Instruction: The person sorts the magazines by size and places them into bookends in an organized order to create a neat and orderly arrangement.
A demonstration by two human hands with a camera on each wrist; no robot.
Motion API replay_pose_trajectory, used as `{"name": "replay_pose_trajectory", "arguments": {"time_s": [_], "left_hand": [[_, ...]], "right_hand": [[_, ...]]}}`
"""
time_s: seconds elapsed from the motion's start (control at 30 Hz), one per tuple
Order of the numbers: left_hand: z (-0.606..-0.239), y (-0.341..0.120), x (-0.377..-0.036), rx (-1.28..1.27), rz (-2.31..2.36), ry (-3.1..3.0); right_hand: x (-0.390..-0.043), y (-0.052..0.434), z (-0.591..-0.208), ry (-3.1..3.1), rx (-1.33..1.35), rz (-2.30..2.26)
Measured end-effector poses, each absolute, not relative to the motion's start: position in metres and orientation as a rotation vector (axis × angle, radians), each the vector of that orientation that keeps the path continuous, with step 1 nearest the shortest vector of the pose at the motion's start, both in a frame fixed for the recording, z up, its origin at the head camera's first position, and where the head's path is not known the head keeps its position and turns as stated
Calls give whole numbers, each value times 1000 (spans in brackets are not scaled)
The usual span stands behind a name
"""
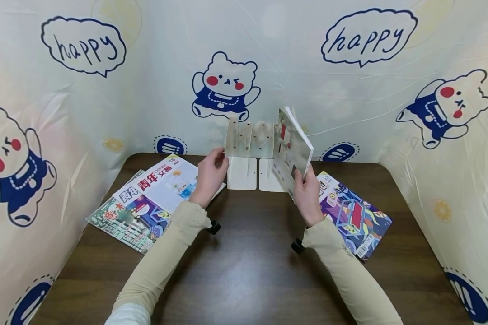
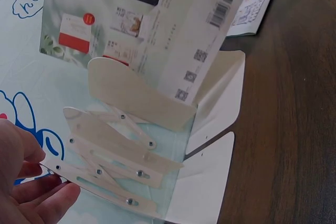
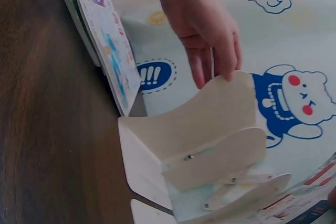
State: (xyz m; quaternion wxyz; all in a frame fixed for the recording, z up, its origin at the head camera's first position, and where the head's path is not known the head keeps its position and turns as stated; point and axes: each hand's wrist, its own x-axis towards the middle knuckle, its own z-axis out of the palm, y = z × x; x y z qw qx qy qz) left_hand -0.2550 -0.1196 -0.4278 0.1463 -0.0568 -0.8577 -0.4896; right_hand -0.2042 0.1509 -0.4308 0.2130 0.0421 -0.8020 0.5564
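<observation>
One left hand [image 1: 209, 176]: pinching the leftmost panel of the cream rack [image 1: 241, 174], thumb and fingers closing on its edge, probably steadying the light metal from its nine o'clock side.
Right hand [image 1: 309, 194]: clamping the near edge of an upright magazine [image 1: 294, 149], thumb lying on the back cover and fingers going behind, presumably because pages sag less when gripped across both covers.
Upright magazine: standing near vertical at the rack's three o'clock side, its back cover facing left; whether its lower edge is touching the base cannot be told.
Cream rack: sitting at twelve o'clock on the dark table [image 1: 236, 271], two base plates pointing toward six, crossed links joining its panels, likely so the spacing can be varied.
Fanned stack [image 1: 162, 180]: lying between nine and ten o'clock, covers overlapping.
Loose magazine [image 1: 359, 221]: lying flat between two and three.
Printed backdrop [image 1: 293, 67]: hanging beyond, at twelve.
</observation>
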Motion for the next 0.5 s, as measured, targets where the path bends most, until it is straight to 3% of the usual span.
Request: {"name": "replay_pose_trajectory", "arguments": {"time_s": [0.5], "left_hand": [[-429,-119,-256,-165,-1394,-2458]], "right_hand": [[-228,130,-463,-2158,76,1538]]}}
